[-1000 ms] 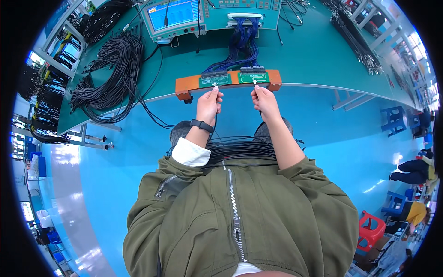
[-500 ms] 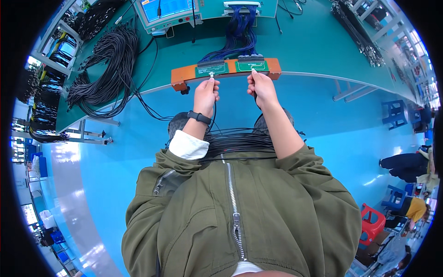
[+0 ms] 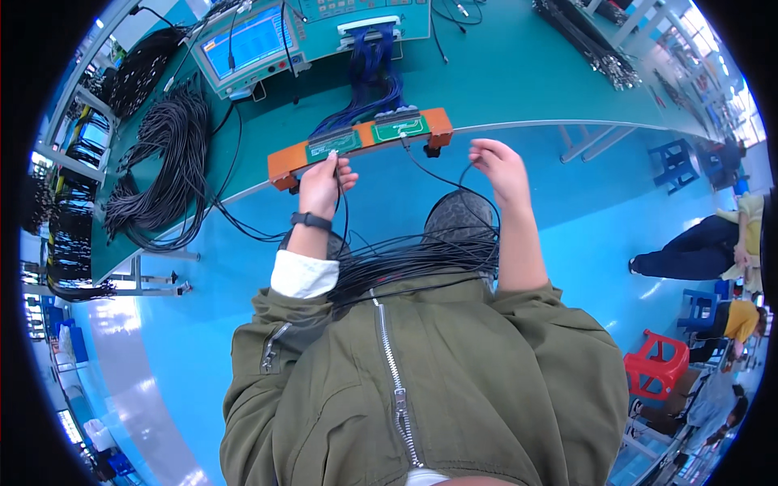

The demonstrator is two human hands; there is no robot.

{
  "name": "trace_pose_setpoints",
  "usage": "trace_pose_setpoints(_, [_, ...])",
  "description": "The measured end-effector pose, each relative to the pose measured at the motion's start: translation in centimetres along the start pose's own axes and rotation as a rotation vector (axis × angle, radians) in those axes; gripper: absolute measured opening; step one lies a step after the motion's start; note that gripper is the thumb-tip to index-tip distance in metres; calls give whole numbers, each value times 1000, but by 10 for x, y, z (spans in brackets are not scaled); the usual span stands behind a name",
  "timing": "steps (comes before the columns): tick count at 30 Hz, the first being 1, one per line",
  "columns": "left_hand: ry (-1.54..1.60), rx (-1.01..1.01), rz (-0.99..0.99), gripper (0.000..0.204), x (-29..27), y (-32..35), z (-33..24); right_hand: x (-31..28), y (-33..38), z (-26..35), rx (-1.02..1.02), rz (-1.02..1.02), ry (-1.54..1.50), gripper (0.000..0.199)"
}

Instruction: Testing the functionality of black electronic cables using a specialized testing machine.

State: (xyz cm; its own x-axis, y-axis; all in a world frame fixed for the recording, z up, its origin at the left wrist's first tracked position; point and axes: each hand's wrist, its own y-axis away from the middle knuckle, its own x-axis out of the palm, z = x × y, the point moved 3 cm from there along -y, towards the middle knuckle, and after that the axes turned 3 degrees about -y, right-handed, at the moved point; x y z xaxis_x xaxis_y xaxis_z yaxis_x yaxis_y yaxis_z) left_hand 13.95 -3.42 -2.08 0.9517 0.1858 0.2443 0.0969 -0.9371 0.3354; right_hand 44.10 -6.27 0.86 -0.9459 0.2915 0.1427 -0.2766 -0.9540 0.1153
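Observation:
My left hand (image 3: 322,188) pinches the end of a black cable (image 3: 348,212) at the front edge of the left green circuit board (image 3: 335,145). From the right green circuit board (image 3: 399,128), a second black cable (image 3: 433,174) runs down and right, its plug in the board's front socket. My right hand (image 3: 504,174) is off the boards, to their right, with bent fingers closed around a thin dark cable that loops down below the fingertips. Both boards sit on an orange block (image 3: 439,127) at the table edge. A bundle of black cables (image 3: 405,263) lies across my lap.
Blue-purple wires (image 3: 373,73) link the boards to a tester with a lit screen (image 3: 247,44). Coiled black cables (image 3: 166,158) lie on the green table (image 3: 494,81) at left, another bundle (image 3: 587,44) at far right. A red stool (image 3: 658,366) stands at right.
My right hand has come away from the right board and moved right, leaving the cable plugged there. My left hand stays at the left board. The whole view has shifted and tilted.

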Motion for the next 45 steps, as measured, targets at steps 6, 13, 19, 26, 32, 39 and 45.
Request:
trace_pose_setpoints(6, [2,173,-252,24,-115,33,3,-148,34,-37,-201,-580,-282,20])
trace_pose_setpoints(13, [-256,286,-1007,23,-353,138,65,-199,99,-47,-162,-345,137,19])
trace_pose_setpoints(19, [-1467,-404,-1243,26,-395,172,159,-182,113,-47,-161,-119,580,19])
trace_pose_setpoints(26, [-1072,337,-446,30,-261,73,77,-83,58,102,-461,-75,663,20])
trace_pose_setpoints(32, [-1301,64,248,35,-151,45,85,57,183,229,-1626,148,407,9])
trace_pose_setpoints(39, [-1436,-18,392,44,-134,58,79,60,232,255,-2017,10,630,23])
trace_pose_setpoints(45, [-1254,0,695,29,-130,91,80,28,251,246,-1861,170,590,30])
